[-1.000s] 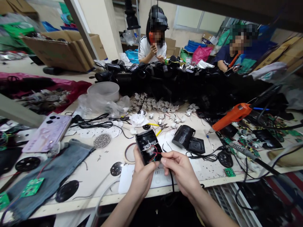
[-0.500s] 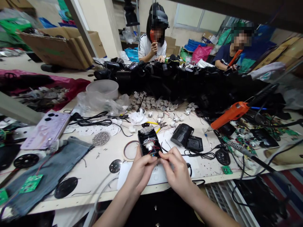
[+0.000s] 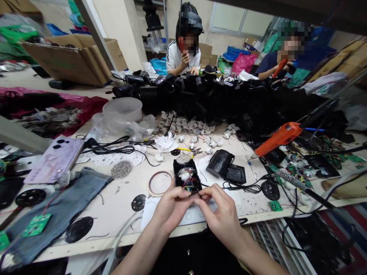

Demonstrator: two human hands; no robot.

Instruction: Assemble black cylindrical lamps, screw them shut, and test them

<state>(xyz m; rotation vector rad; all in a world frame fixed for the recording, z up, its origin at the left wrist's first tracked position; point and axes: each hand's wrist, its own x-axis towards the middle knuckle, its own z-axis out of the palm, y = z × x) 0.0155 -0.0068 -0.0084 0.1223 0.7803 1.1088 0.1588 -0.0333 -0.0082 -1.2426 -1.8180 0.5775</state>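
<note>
My left hand holds a black plastic housing at its near end, thumb on top. The housing is open upward, showing a white-and-metal motor, red and blue wires, and a round mesh at its far end. At the near right corner of the housing, thumb and forefinger of my right hand are pinched together; what lies between them is too small to make out. Beyond the housing are pliers with yellow handles. To its right lies a black plastic shell beside a flat black cover.
An orange electric screwdriver and a soldering iron lie right, near green circuit boards. Left are a roll of tape, a pile of screws, a phone and denim cloth. Small motors lie behind. Two people sit opposite.
The housing has moved slightly right and toward me, lying flatter in my left hand. My right hand has shifted a little and stays at its corner.
</note>
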